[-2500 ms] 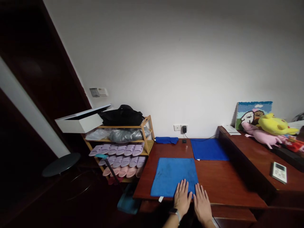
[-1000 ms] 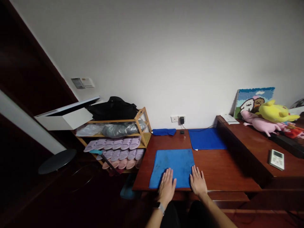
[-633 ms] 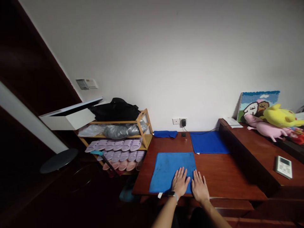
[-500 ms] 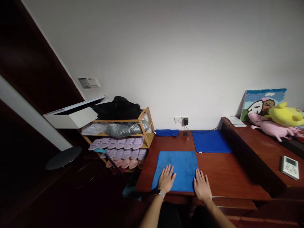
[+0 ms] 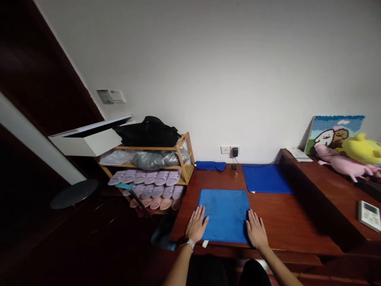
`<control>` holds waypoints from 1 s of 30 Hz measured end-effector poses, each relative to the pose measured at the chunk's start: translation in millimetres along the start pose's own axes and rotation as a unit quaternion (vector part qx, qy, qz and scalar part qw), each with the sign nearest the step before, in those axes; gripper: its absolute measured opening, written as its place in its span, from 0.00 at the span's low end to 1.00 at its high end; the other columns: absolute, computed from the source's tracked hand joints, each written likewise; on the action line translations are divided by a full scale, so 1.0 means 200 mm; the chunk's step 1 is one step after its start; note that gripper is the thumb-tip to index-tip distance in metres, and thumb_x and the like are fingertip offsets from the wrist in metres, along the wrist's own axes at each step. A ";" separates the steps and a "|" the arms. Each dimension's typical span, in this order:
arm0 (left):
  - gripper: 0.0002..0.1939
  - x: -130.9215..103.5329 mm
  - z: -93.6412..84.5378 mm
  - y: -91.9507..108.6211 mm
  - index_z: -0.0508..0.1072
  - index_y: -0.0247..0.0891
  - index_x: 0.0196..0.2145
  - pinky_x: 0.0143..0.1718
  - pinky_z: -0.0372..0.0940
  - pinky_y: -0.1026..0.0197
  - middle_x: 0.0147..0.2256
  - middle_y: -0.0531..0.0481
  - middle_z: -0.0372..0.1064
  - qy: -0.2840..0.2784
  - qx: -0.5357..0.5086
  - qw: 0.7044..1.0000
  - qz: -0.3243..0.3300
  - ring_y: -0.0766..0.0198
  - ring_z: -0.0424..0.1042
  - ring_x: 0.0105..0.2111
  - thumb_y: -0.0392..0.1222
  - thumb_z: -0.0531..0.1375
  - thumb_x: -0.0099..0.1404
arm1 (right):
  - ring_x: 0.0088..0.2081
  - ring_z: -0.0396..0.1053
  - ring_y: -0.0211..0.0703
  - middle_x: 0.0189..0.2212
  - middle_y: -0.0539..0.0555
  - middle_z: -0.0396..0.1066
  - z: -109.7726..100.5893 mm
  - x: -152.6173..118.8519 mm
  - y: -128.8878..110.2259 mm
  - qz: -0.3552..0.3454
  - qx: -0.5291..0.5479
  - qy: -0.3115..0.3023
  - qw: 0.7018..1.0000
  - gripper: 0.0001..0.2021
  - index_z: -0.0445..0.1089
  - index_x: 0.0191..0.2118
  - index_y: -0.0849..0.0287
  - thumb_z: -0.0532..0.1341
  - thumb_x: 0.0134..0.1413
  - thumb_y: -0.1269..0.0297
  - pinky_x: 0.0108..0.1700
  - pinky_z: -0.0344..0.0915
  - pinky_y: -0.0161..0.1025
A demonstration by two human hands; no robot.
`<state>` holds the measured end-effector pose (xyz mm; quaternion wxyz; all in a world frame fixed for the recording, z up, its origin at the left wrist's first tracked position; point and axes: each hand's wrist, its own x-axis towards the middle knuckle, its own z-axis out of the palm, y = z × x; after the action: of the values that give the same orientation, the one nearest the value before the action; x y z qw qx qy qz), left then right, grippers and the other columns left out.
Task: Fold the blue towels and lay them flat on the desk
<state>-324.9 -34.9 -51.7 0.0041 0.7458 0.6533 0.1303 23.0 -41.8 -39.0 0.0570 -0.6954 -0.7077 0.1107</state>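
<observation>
A light blue cloth (image 5: 226, 214) lies spread flat on the reddish-brown wooden table (image 5: 285, 222), a small white tag showing at its near edge. My left hand (image 5: 197, 225), with a watch on the wrist, rests palm down at the cloth's left edge, fingers apart. At the right edge my right hand (image 5: 257, 229) lies flat with its fingers spread. Neither hand holds anything. Behind, a darker blue cloth (image 5: 268, 178) is laid flat at the back right, and a folded blue cloth (image 5: 210, 165) sits by the wall.
Left of the table stands a wooden rack (image 5: 187, 171) with slippers (image 5: 160, 178), a black bag (image 5: 149, 133) and a white box (image 5: 89, 143). A black plug (image 5: 235, 152) with a cable is in the wall. Plush toys (image 5: 342, 163) and a calculator-like device (image 5: 369, 215) lie on the right-hand surface.
My left hand has moved left from on top of the light blue cloth to its left edge. The white tag now shows at the near edge. The camera view has shifted slightly.
</observation>
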 end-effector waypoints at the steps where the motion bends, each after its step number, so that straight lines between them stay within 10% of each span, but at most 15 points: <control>1: 0.34 0.00 0.00 0.00 0.49 0.43 0.73 0.71 0.49 0.46 0.73 0.46 0.46 0.001 -0.001 1.000 0.000 0.57 0.46 0.72 0.60 0.40 0.77 | 0.75 0.38 0.45 0.75 0.50 0.39 -0.01 0.03 0.00 0.001 -0.004 0.005 1.000 0.34 0.41 0.75 0.63 0.33 0.69 0.53 0.74 0.38 0.49; 23: 0.35 0.05 -0.04 0.00 0.51 0.42 0.73 0.71 0.48 0.44 0.72 0.44 0.47 -0.048 0.044 0.998 -0.008 0.54 0.48 0.72 0.61 0.42 0.76 | 0.75 0.36 0.46 0.75 0.50 0.39 -0.05 0.11 -0.05 -0.015 0.019 -0.008 1.000 0.32 0.41 0.75 0.61 0.36 0.70 0.55 0.74 0.32 0.50; 30: 0.33 0.19 0.01 0.49 0.46 0.39 0.74 0.72 0.48 0.48 0.73 0.45 0.46 0.000 0.013 0.996 0.092 0.57 0.47 0.72 0.56 0.40 0.78 | 0.75 0.35 0.46 0.75 0.50 0.38 -0.08 0.11 -0.06 -0.015 0.019 -0.015 1.000 0.33 0.41 0.75 0.63 0.35 0.70 0.56 0.74 0.32 0.50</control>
<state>-225.6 -11.1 -29.1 -0.0170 0.8028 0.5835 0.1215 15.1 -18.5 -22.4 0.0609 -0.6821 -0.7164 0.1338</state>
